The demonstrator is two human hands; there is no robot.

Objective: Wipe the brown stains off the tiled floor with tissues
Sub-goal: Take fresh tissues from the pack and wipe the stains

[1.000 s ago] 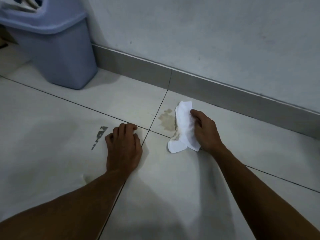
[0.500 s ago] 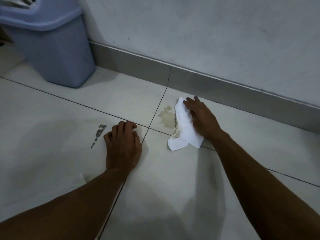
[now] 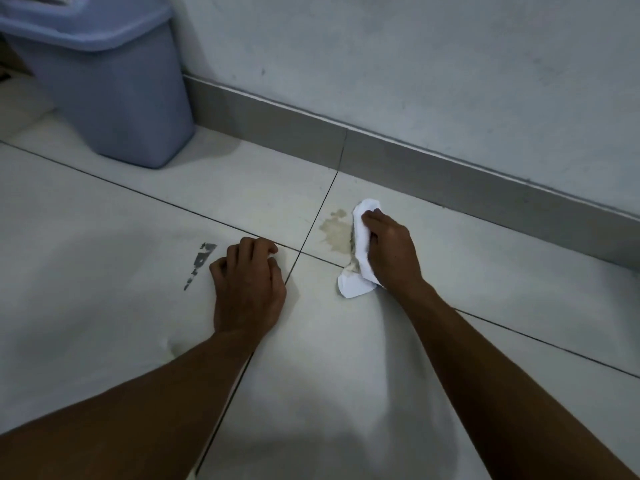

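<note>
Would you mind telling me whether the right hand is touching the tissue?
Touching: the head view shows the right hand pressing on the tissue, fingers lying across it.

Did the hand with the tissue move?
Yes. The right hand slid back from the baseboard along the tissue, beside the brown stain.
</note>
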